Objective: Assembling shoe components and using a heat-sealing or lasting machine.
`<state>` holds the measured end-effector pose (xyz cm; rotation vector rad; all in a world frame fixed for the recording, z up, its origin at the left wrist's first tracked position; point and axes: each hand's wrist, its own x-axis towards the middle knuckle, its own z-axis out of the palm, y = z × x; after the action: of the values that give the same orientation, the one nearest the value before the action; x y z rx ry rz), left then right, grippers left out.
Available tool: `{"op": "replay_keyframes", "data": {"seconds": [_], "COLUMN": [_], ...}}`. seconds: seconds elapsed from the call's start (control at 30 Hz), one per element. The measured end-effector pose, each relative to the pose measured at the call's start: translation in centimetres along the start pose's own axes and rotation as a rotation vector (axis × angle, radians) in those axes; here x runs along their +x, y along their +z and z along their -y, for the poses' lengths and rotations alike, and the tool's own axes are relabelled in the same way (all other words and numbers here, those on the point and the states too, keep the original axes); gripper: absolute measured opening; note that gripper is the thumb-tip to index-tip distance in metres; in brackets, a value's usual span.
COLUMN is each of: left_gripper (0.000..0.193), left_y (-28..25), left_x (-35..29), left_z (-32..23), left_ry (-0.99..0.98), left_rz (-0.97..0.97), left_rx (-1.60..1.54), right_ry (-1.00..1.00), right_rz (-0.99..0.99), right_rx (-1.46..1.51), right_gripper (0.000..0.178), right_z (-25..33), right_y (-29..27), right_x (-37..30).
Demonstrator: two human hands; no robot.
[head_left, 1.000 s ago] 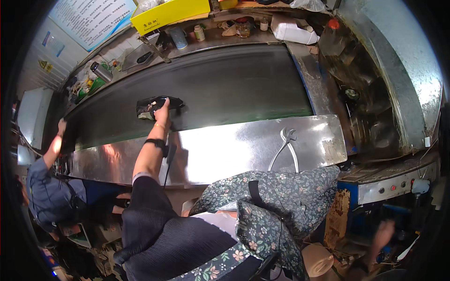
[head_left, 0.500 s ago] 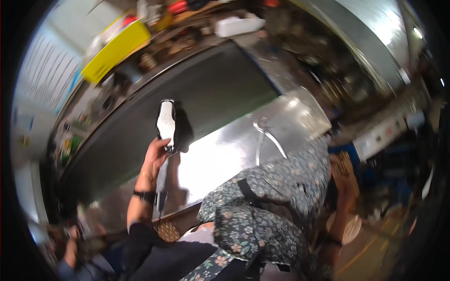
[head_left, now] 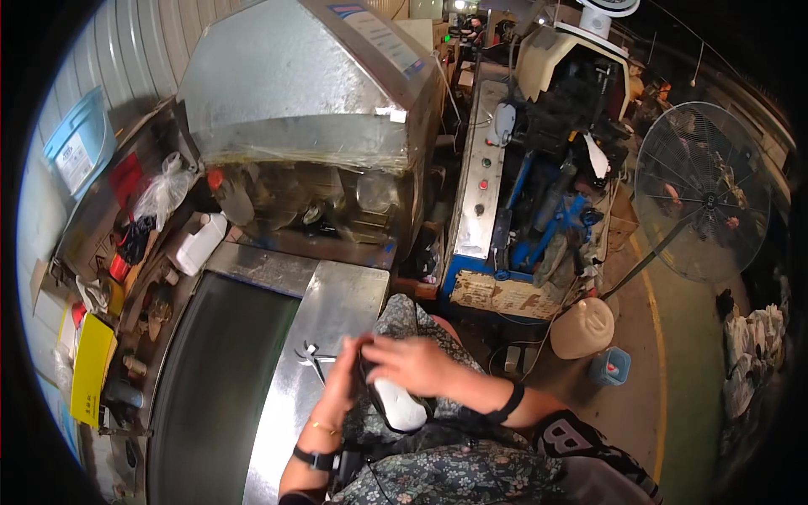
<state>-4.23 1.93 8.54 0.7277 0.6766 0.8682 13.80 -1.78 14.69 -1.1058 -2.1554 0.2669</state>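
Both hands meet at the far end of a black shoe with a white underside (head_left: 401, 409), which lies tilted between them above the person's lap. The left hand (head_left: 341, 379) stands nearly edge-on along its left side, fingers close together and pointing away; whether it grips cannot be told. The right hand (head_left: 418, 368) reaches over from the other side, its fingers loosely bent across the far end, too blurred to show how firmly they close. Beneath is a floral apron (head_left: 404, 471).

Just left of the left hand, metal-jawed pliers (head_left: 311, 355) lie on the shiny metal tabletop (head_left: 345, 295). Beyond that runs a dark conveyor belt (head_left: 215, 387), with a white plastic jug (head_left: 195, 242) and a yellow box (head_left: 91, 370) along its far side. A sheet-metal hood (head_left: 295, 101) rises ahead. To the right stand a blue-framed machine (head_left: 555, 219), a light blue bucket (head_left: 610, 368) on the floor and a large pedestal fan (head_left: 707, 189).
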Motion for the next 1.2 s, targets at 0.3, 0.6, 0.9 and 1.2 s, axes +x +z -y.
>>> {"op": "replay_keyframes", "data": {"seconds": [0.3, 0.6, 0.9, 1.2], "left_gripper": [0.035, 0.049, 0.048, 0.047], "left_y": [3.8, 0.0, -1.8, -1.0], "left_x": [1.6, 4.2, 2.0, 4.4], "left_z": [3.6, 3.1, 5.9, 4.7], "left_ry": [0.075, 0.443, 0.005, -0.026], "left_rz": [-0.172, -0.155, -0.079, -0.084], "left_rx": [0.217, 0.934, 0.243, 0.408], "right_ry": [0.248, 0.626, 1.255, 0.360], "right_rz": [0.107, -0.044, 0.115, 0.257], "right_rx": [0.265, 0.490, 1.026, -0.347], "right_gripper": [0.036, 0.019, 0.066, 0.023], "right_z": [-3.8, -6.6, -4.6, -4.7], "right_y": [0.4, 7.2, 11.9, 8.5], "right_x": [-3.7, -9.2, -10.7, -6.6]}}
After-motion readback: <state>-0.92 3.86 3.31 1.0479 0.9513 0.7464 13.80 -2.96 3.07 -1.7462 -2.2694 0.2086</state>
